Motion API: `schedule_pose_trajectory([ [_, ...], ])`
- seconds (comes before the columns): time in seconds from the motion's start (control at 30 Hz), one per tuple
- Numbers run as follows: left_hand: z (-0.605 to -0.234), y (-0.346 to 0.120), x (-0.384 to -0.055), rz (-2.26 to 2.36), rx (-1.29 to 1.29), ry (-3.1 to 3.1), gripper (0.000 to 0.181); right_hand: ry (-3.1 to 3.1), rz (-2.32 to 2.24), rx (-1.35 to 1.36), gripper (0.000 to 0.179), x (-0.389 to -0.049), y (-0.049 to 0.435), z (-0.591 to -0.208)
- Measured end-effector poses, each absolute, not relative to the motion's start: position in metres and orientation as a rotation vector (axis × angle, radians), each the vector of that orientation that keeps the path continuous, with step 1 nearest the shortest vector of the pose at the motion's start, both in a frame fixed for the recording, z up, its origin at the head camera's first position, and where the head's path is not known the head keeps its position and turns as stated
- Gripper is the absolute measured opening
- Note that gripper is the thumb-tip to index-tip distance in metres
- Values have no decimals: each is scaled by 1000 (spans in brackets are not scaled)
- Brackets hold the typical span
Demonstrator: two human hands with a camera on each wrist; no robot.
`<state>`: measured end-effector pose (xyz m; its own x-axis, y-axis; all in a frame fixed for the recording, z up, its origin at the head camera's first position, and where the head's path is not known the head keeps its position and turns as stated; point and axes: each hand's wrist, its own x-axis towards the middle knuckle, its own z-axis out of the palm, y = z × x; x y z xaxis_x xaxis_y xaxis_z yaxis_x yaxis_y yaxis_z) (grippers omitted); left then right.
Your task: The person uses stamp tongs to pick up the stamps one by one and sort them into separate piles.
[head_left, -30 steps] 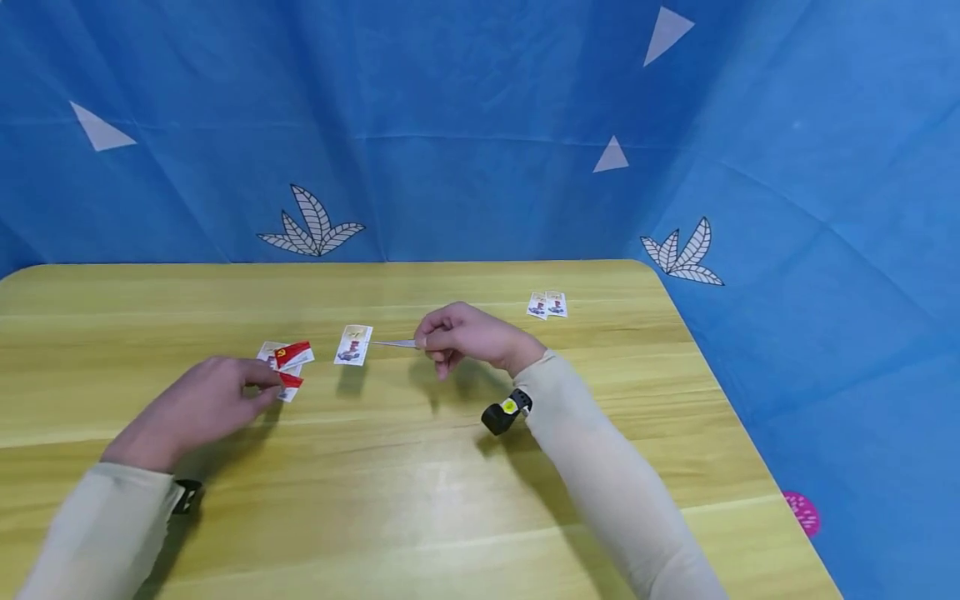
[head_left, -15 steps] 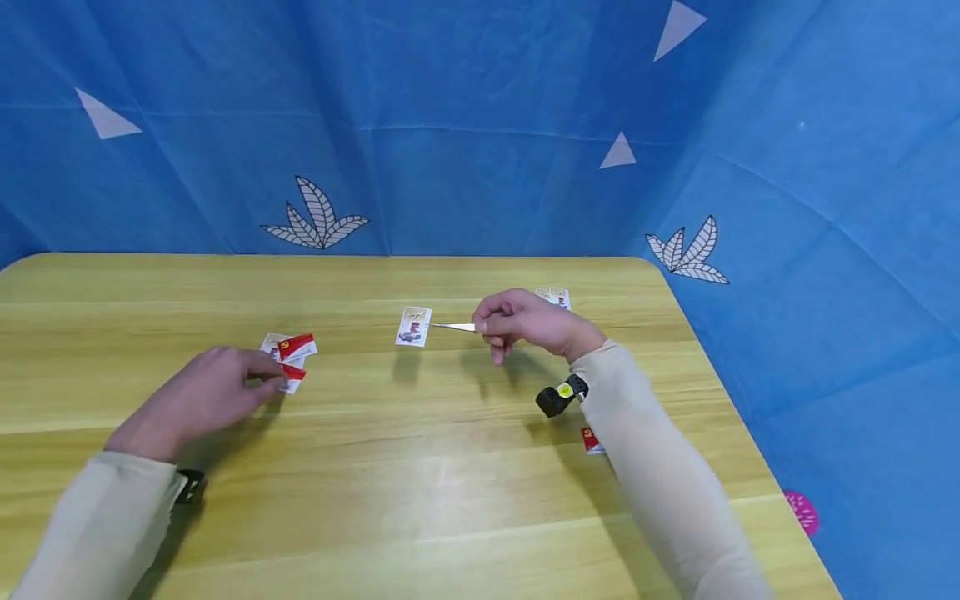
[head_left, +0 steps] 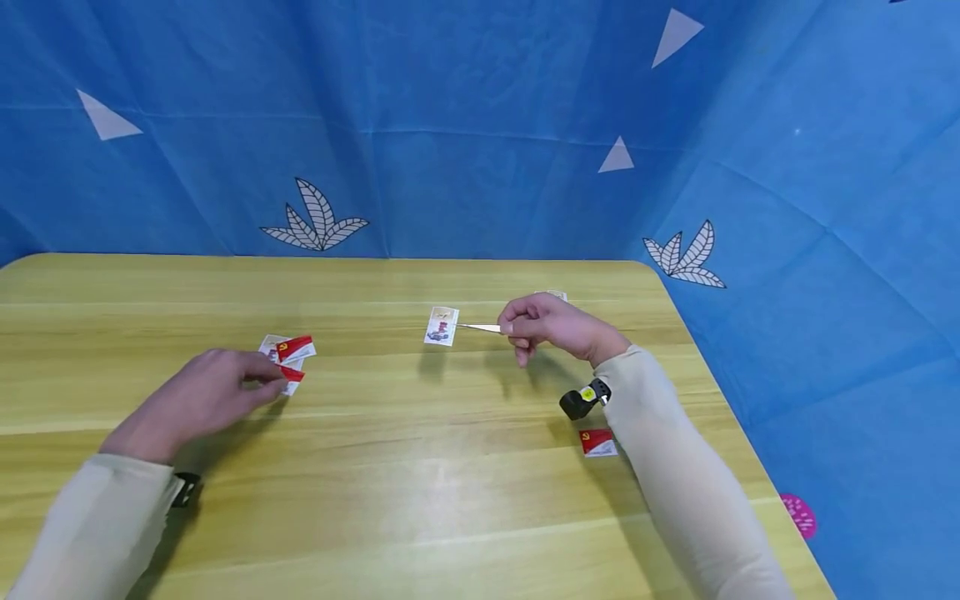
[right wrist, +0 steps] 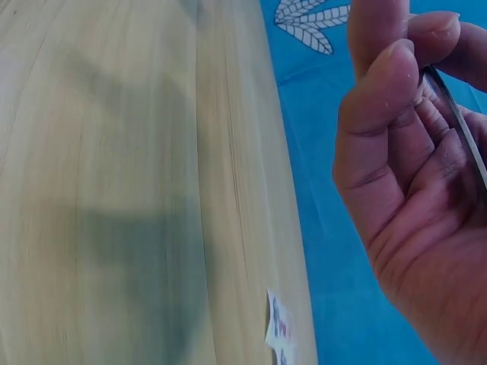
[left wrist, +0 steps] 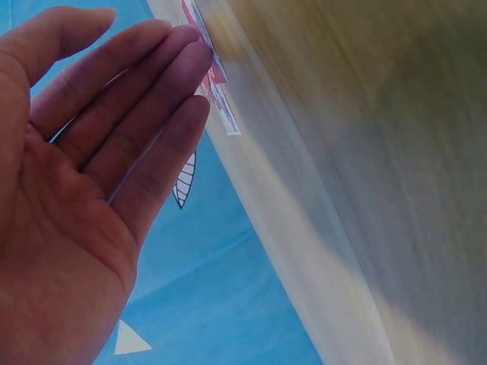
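My right hand (head_left: 558, 325) pinches slim metal tweezers (head_left: 480, 327) between thumb and fingers; their shank (right wrist: 460, 125) runs along the palm in the right wrist view. At the tweezers' tips, a white picture stamp (head_left: 442, 326) is held by its right edge above the table, its shadow below. On the left, my left hand (head_left: 210, 400) hovers with fingers loosely extended and thumb apart, as the left wrist view shows. Its fingertips overlap a small group of stamps (head_left: 297, 347), some with a red flag print, and partly hide them.
Behind the right hand, a pair of stamps (right wrist: 280, 323) lies near the far table edge, mostly covered in the head view. A red-flag stamp (head_left: 597, 442) lies beside the right sleeve. A blue curtain (head_left: 465, 192) hangs behind the wooden table (head_left: 420, 517).
My right hand has carried the tweezers and stamp rightward, away from the left group. The red-flag stamp by the right sleeve has come into sight. The left hand stays nearly still.
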<state>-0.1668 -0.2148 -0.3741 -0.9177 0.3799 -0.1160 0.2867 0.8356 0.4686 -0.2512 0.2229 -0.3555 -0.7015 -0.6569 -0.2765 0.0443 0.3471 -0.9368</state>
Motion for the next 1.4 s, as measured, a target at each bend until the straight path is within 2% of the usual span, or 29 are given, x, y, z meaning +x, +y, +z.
schedule_pose_trajectory([
  [0.37,-376,-212,-167,654,518,2810,21,2047,-1373,-506,15,-252,249,-351],
  [0.77,-378,-210,-171,642,570,2827,16,2091,-1378,-428,19,-251,269,-354],
  [1.03,-377,-207,-171,596,512,2814,25,2095,-1442,-407,21,-249,284,-362],
  [1.4,-379,-209,-171,618,551,2826,17,2124,-1416,-329,26,-249,309,-363],
])
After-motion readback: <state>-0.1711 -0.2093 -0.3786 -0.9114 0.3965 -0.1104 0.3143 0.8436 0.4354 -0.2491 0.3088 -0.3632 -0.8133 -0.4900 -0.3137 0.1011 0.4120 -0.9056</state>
